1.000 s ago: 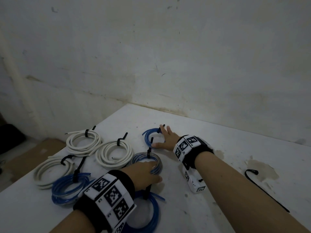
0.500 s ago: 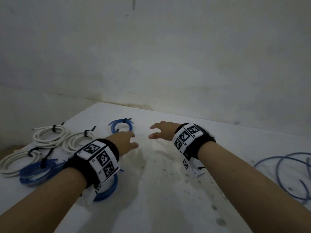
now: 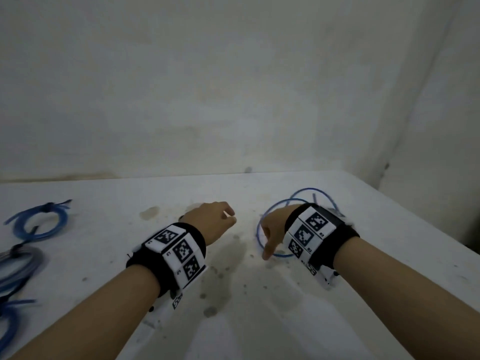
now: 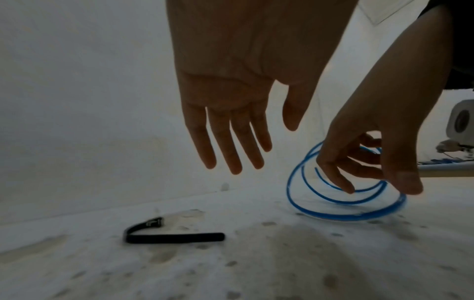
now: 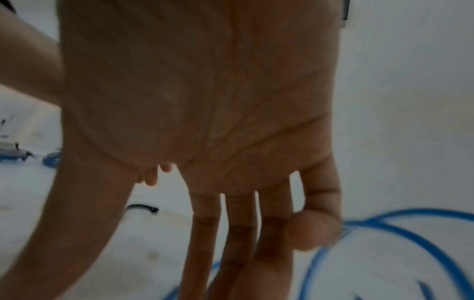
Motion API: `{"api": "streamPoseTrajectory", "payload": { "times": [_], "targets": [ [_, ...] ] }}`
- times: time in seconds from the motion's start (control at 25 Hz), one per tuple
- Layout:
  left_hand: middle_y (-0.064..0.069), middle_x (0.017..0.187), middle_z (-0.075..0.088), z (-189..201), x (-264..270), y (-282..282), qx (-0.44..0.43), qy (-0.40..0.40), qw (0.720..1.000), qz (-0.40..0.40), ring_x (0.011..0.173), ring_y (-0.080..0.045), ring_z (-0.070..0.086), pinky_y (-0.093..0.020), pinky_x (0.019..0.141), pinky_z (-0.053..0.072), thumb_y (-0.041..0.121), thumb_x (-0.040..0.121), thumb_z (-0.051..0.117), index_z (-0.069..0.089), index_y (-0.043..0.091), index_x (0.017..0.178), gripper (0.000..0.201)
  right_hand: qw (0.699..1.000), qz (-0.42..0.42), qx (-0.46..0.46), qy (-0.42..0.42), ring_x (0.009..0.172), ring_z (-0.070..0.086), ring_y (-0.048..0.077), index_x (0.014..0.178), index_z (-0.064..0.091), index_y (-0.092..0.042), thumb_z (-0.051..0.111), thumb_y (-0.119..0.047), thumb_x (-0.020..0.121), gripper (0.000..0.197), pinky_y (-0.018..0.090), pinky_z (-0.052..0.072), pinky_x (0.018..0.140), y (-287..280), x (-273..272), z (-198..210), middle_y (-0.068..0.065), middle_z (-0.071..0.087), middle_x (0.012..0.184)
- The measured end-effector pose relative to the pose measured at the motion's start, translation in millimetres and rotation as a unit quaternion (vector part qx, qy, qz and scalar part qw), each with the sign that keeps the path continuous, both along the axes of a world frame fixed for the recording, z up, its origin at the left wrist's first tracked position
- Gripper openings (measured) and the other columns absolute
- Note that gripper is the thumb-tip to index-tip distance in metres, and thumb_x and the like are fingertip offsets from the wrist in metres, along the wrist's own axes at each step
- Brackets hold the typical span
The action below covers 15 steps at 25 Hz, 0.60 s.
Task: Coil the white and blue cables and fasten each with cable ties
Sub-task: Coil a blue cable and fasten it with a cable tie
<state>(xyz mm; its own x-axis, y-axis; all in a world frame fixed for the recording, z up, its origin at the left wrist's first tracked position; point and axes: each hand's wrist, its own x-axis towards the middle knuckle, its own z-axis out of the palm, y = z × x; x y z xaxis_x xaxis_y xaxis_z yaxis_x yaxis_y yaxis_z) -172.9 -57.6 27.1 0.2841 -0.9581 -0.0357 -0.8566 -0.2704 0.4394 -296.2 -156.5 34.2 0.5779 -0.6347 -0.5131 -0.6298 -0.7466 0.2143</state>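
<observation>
A loose blue cable [image 3: 307,189] lies in open loops on the white table [image 3: 233,320], right of centre. My right hand [image 3: 270,235] reaches down into the loops. In the left wrist view its fingertips [image 4: 346,188] touch the blue cable [image 4: 346,217], without a clear grip. My left hand [image 3: 220,216] hovers beside it, holding nothing, its fingers [image 4: 231,146] straight. A black cable tie [image 4: 164,233] lies on the table below the left hand, also seen as the tie [image 5: 142,208] in the right wrist view. The blue cable [image 5: 433,211] runs past the right hand [image 5: 231,223].
Tied blue coils [image 3: 39,222] lie at the table's left side, with a paler blue coil [image 3: 18,263] and another blue one [image 3: 10,315] nearer me. A stained wall rises behind the table. The table's right edge [image 3: 415,216] runs close to the loose cable.
The view has swung right, away from the tied coils. Both hands moved right across the table, and my right hand has come down onto the loose blue cable.
</observation>
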Motion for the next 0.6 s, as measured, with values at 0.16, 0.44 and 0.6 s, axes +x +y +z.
{"api": "streamPoseTrajectory", "payload": {
  "times": [0.16,0.44,0.6],
  "targets": [
    [-0.008,0.099,0.061,-22,-30,-25,0.065,-0.024,0.997,-0.02,0.092,-0.026,0.06,-0.031,0.083,0.046,0.041,0.096,0.038,0.058,0.015,0.095,0.033,1.0,-0.007,-0.013,-0.016,0.078,0.061,0.027,0.091,0.066,-0.005,0.069,-0.03,0.081,0.027,0.035,0.053,0.075,-15,-35,-34,0.01,0.067,0.089],
    [-0.008,0.093,0.061,-7,-60,-47,-0.168,0.452,0.872,0.077,0.093,-0.023,0.057,-0.036,0.082,0.046,0.029,0.099,0.036,0.058,0.009,0.092,0.031,0.872,0.025,0.015,-0.488,0.073,0.06,0.027,0.107,0.042,-0.013,0.038,-0.02,0.098,0.012,0.038,0.048,0.065,-11,-34,-13,0.009,0.064,0.082],
    [-0.003,0.071,0.054,23,-35,-58,-0.342,0.604,0.709,0.124,0.064,-0.01,0.061,-0.027,0.068,0.051,0.008,0.097,0.036,0.048,0.011,0.071,0.029,0.895,0.085,-0.016,-0.437,0.062,0.048,0.025,0.091,0.04,-0.013,0.032,-0.025,0.101,0.017,0.033,0.03,0.053,-17,-41,-16,0.006,0.051,0.071]
  ]
}}
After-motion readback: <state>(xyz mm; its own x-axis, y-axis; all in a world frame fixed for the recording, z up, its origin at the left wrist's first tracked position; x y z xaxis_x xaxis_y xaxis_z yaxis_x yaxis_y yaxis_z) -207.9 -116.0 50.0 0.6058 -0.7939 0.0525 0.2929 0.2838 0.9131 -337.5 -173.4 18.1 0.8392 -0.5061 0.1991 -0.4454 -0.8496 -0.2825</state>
